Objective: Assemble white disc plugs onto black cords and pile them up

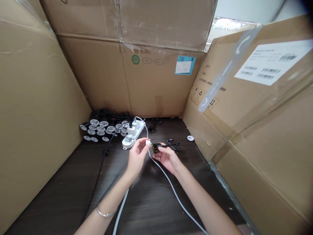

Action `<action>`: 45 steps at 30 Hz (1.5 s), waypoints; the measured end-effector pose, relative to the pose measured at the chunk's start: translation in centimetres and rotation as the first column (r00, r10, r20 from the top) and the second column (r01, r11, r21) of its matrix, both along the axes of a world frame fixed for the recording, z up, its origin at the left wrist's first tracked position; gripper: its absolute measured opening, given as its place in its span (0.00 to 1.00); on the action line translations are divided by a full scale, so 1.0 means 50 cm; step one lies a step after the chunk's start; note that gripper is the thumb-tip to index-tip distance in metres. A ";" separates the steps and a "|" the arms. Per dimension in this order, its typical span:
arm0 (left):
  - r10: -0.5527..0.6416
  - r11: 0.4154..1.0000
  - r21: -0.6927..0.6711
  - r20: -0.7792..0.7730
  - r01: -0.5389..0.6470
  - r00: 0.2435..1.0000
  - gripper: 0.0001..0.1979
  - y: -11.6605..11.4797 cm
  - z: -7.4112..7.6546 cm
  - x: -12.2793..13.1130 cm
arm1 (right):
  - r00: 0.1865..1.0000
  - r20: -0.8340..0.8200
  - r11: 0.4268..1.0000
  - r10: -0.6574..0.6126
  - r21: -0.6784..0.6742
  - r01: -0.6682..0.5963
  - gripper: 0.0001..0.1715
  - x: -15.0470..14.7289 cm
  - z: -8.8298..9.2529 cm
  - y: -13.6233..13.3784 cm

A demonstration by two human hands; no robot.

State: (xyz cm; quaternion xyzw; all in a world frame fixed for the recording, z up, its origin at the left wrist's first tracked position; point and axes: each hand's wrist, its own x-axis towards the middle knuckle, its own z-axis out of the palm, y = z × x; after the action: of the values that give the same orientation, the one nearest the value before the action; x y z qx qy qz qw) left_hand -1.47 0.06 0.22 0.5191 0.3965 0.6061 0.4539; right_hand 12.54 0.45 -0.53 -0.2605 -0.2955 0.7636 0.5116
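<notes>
Cardboard sheets [151, 88] wall in a dark wood-grain tabletop [61, 186] on three sides. A blue sticker [185, 64] sits on the back sheet, and a white barcode label [271, 62] on the right one. Against the back wall lies a heap of round grey-and-black discs [97, 129], and just beside it is a white power strip [133, 132] with white plug adapters [131, 130] standing in its sockets. A black cable [100, 160] runs from the strip's area toward the near edge, and a lone white disc [190, 138] lies over by the right wall.

Above the middle of the table, the person's two hands work close together. The left hand [137, 156], a silver bangle [105, 213] on its wrist, pinches a small white piece [148, 142] narrowly between thumb and fingers. The right hand [168, 158] grips a black cylinder [156, 148] banded with yellow, its end meeting the white piece. A pale grey cable [171, 192] passes beneath the hands, and black forked parts [174, 145] lie just past the right hand.
</notes>
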 end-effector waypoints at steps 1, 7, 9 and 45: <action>-0.011 1.000 -0.026 0.028 0.012 1.000 0.16 0.001 0.001 -0.001 | 1.000 -0.002 1.000 0.007 0.001 -0.007 0.17 0.000 0.000 0.000; -0.144 0.982 -0.106 0.102 0.155 0.984 0.19 0.002 0.004 0.000 | 1.000 -0.009 1.000 0.020 0.003 -0.020 0.16 0.002 -0.004 0.000; -0.165 0.980 -0.098 0.064 0.171 0.984 0.18 0.000 0.005 0.002 | 1.000 -0.014 1.000 0.021 0.005 -0.021 0.16 0.003 -0.005 0.002; 0.281 0.879 0.477 -0.490 -0.016 0.826 0.11 -0.027 0.005 0.004 | 0.996 -0.090 1.000 0.026 -0.010 -0.027 0.11 -0.007 0.002 -0.011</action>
State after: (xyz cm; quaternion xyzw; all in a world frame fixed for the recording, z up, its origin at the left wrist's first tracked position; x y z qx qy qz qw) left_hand -1.27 -1.31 0.49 0.7274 0.3967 0.5426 0.1384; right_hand 12.19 -0.09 -0.45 -0.2250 -0.2714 0.7830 0.5124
